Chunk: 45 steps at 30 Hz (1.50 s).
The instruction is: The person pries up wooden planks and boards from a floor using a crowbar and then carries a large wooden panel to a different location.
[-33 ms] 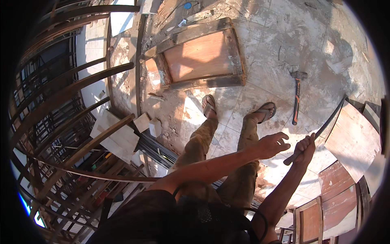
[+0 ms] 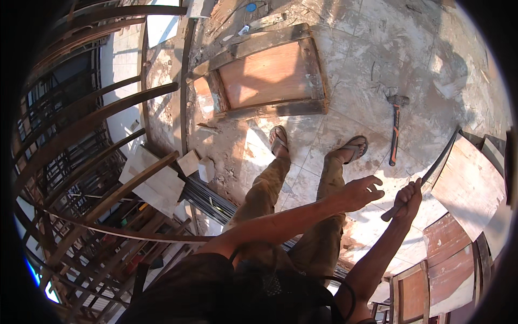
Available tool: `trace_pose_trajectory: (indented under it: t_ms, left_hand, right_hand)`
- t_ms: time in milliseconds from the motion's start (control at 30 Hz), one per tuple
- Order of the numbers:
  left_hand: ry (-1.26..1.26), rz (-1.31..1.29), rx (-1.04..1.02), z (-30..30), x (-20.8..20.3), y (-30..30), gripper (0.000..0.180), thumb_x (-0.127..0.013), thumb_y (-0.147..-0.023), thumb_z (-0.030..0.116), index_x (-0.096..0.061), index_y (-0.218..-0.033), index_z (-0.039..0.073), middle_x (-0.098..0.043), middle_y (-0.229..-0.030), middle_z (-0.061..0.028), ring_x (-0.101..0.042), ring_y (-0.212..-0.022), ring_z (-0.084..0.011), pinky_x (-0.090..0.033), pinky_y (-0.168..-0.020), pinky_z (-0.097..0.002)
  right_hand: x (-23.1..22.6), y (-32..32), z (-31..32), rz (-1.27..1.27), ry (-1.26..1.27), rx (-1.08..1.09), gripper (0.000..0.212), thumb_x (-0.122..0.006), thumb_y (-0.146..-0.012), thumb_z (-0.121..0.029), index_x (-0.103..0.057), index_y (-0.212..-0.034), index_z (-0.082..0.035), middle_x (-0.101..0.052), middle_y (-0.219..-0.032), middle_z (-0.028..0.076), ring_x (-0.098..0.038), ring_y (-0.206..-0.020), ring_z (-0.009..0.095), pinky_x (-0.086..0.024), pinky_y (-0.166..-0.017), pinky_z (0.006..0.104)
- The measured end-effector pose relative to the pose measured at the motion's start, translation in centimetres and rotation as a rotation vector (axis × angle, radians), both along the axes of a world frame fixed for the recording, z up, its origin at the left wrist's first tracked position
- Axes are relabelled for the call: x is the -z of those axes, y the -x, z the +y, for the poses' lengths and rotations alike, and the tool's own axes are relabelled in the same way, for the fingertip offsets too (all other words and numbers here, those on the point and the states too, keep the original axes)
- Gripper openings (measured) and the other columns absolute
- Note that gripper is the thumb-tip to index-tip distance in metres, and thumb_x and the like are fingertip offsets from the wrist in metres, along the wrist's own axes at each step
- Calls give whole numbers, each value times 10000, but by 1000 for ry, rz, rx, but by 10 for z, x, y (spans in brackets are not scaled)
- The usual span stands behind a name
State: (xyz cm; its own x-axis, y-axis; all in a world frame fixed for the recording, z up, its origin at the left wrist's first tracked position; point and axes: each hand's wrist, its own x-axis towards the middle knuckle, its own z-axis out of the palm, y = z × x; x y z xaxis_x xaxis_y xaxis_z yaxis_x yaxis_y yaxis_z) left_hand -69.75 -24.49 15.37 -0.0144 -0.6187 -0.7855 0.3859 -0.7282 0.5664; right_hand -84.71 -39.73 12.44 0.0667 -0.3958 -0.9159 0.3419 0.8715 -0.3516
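My right hand (image 2: 408, 200) is closed round a long, dark, narrow bar (image 2: 435, 166). Its blunt end sticks out below my fist, and the far end reaches up to the pale board at the right. Whether the bar is metal or wood I cannot make out. My left hand (image 2: 362, 193) hangs in the air to the left of it, fingers loosely bent and apart, holding nothing. On the tiled floor ahead of my hands lies a hammer (image 2: 395, 129) with a black and orange handle, its head pointing away from me.
A wooden frame with a brown panel (image 2: 264, 75) lies beyond my feet. Pale and reddish boards (image 2: 468, 183) lean at the right. Dark beams (image 2: 113, 116) and a bundle of thin rods (image 2: 210, 201) are at the left. Debris covers the dusty tiles (image 2: 356, 75).
My right hand has shifted very slightly to the right with the bar still in its grip. My left hand has barely moved.
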Motion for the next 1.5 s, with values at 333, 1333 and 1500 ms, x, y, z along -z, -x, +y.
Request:
trace_pose_trajectory:
  t_ms: [333, 1333, 1500]
  left_hand:
    - [-299, -161, -289, 223, 39, -121, 367, -630, -950, 226, -595, -1259, 31, -618, -970, -6, -583, -798, -84, -470, -676, -234]
    - [-98, -498, -90, 161, -13, -150, 604, -526, -965, 546, -599, -905, -50, -651, -806, -237, -659, -807, -387, -491, -759, -493]
    - [-139, -497, 99, 249, -79, -204, 591, -525, -971, 538, -600, -1019, -46, -663, -902, -254, -671, -886, -383, -501, -795, -452]
  right_hand:
    - [-79, 64, -100, -402, -301, -36, 327, -541, -1042, -212, -432, -744, -135, -328, -586, -73, -307, -442, 25, -315, -372, 194]
    - [-103, -131, 317, -76, 6, -756, 675, -406, -1020, -582, -431, -1387, -17, -563, -1250, 154, -587, -1097, 251, -494, -895, 394]
    - [-51, -226, 308, -151, 36, -626, 797, -326, -1008, -656, -320, -1501, -30, -512, -1356, 207, -557, -1155, 297, -468, -984, 473]
